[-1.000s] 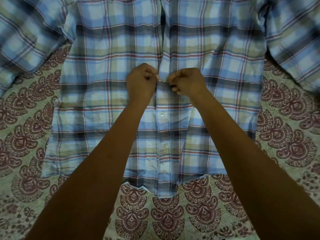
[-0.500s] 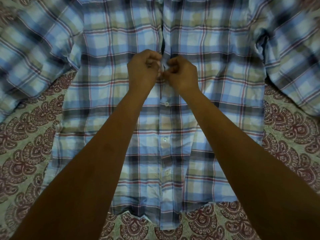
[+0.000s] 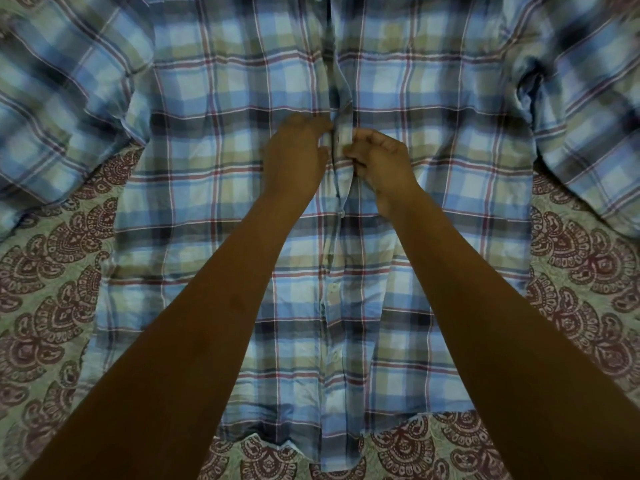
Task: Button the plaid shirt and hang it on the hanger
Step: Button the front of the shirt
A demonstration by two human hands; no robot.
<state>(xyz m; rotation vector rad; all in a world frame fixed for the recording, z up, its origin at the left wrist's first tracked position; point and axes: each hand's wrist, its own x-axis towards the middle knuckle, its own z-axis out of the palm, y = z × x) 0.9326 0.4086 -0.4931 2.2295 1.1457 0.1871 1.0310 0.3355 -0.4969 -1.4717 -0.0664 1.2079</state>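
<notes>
2 hands (image 3: 341, 157) pinch lengthwise plaid shirt (image 3: 214, 209).

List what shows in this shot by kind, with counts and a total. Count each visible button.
Plaid shirt: 1
Buttons showing on the placket, below the hands: 3
Hands, left hand and right hand: 2
Patterned cloth under the shirt: 1
Total: 7
</notes>
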